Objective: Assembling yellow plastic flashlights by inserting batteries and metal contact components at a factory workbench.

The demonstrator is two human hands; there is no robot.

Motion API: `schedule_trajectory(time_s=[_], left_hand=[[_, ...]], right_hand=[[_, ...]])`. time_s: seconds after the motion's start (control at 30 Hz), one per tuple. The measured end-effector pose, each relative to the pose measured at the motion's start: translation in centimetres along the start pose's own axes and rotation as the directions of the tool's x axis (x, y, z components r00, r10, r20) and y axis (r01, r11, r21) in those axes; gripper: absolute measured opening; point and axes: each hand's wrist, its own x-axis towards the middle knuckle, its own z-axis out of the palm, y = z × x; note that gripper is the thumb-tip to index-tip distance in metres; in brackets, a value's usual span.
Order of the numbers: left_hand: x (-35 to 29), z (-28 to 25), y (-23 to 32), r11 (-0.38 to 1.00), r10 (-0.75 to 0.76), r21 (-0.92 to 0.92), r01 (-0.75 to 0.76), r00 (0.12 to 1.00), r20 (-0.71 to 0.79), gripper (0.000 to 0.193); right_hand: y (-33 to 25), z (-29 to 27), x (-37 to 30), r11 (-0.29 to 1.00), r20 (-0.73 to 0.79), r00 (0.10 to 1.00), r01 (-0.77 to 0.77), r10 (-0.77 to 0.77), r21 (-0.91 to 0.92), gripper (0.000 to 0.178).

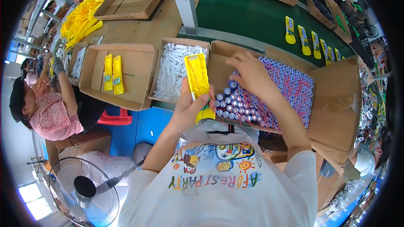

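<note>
My left hand (pixel 190 101) is closed around a yellow plastic housing (pixel 197 75), a long tray-like shell with a dark wire along it and a small green part near its lower end. The wire hangs down in front of my shirt. To the right, my right hand (pixel 253 75) reaches over a cardboard box (pixel 221 54) packed with upright purple cylindrical cells (pixel 288 84) with red wires. Its fingers are bent and apart from the thumb, close to the cells at the box's left part. Nothing shows between them.
White plastic pieces (pixel 174 69) fill a box left of the cells. Beyond it, a carton (pixel 88 69) holds two yellow housings (pixel 112 73). More housings lie on the green conveyor (pixel 240 12) and in a heap (pixel 84 14). A co-worker (pixel 57 115) sits at left near a fan (pixel 84 187).
</note>
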Motion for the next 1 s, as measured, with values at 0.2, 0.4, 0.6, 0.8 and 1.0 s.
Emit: schedule_trajectory(time_s=[0.2,0.4,0.6,0.8,1.0], left_hand=[[2.1,-1.3,-1.4,0.998,-0.057,-0.014,0.058,0.994,0.091,0.047],[3.3,-0.9,-2.3,0.999,-0.042,-0.010,0.043,0.997,0.068,0.048],[3.7,-1.0,-3.2,0.988,-0.018,0.156,0.009,0.998,0.062,0.056],[3.1,-1.2,-2.1,0.978,-0.073,0.203,0.056,0.994,0.078,0.060],[3.1,-2.8,-0.1,0.985,-0.149,-0.097,0.146,0.989,-0.023,0.054]], right_hand=[[4.2,-1.0,4.9,0.951,0.891,0.443,-0.306,0.099,0.046,0.015],[-1.1,-2.2,4.9,0.125,0.539,0.574,-0.747,0.616,0.653,0.021],[-3.7,-3.2,2.4,0.242,0.764,0.533,-0.846,0.365,0.475,0.027],[-4.3,-1.8,3.2,0.592,0.744,0.633,-0.689,0.213,0.417,0.031],[-5.4,1.8,4.3,0.356,0.714,0.659,-0.743,0.236,0.568,0.024]])
